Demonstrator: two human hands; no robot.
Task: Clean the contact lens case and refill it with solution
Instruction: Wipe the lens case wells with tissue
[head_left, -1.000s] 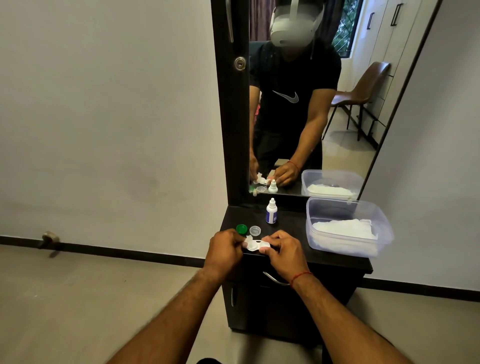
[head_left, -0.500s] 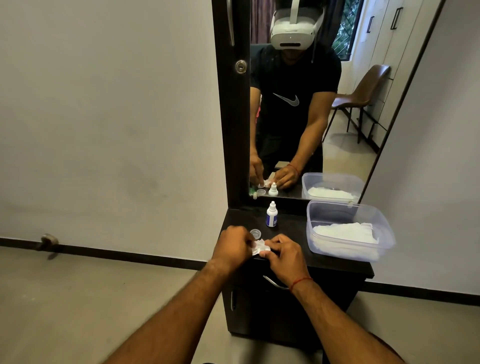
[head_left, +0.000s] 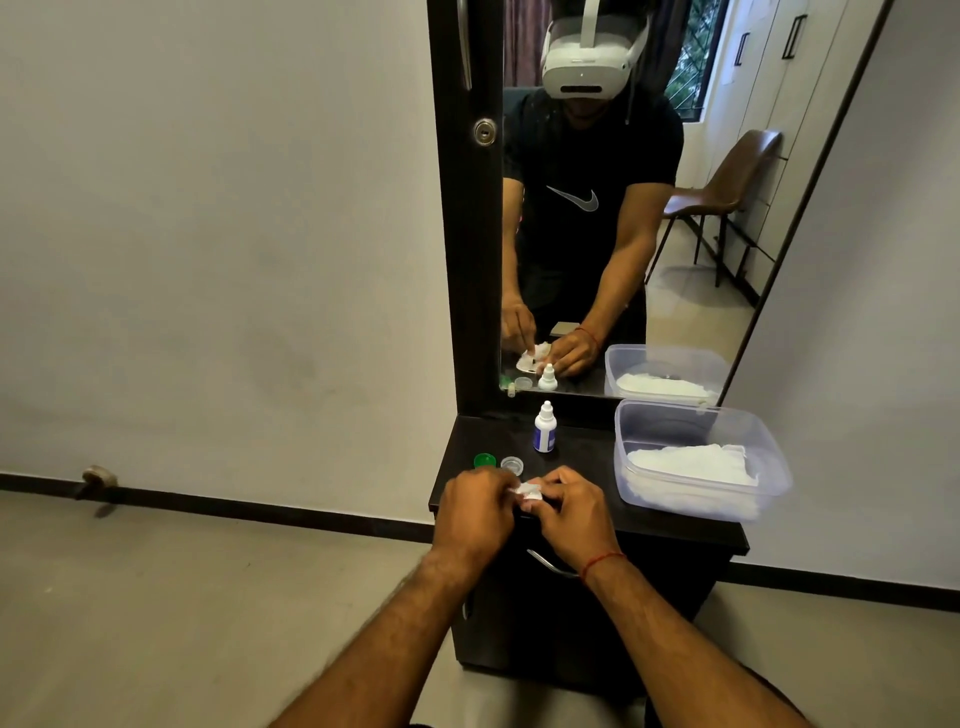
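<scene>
Since half a second before, the left hand (head_left: 475, 512) had drawn back a little, so that the green cap (head_left: 484, 460) behind its knuckles showed again, and a crumpled white tissue (head_left: 529, 490) now stood up between the two hands where a flatter white piece had been. Both hands met at the front edge of the dark worktop (head_left: 582, 457). The left hand was curled closed, its fingertips pinching the tissue. The right hand (head_left: 571, 512), a red thread at its wrist, was also closed, its fingers gripping the contact lens case (head_left: 531, 503), of which only a sliver of white showed under the tissue. In the mirror (head_left: 597, 208) the case appeared as a flat white piece under the tissue, held low over the worktop.

Just behind the hands the green cap lay beside a clear cap (head_left: 511, 464), the two near each other but apart. Farther back, close to the mirror, a small white solution bottle (head_left: 544, 427) with a blue label stood upright, its cap on. To the right sat a clear plastic tub (head_left: 701, 415) holding folded white tissues, well apart from the hands.
</scene>
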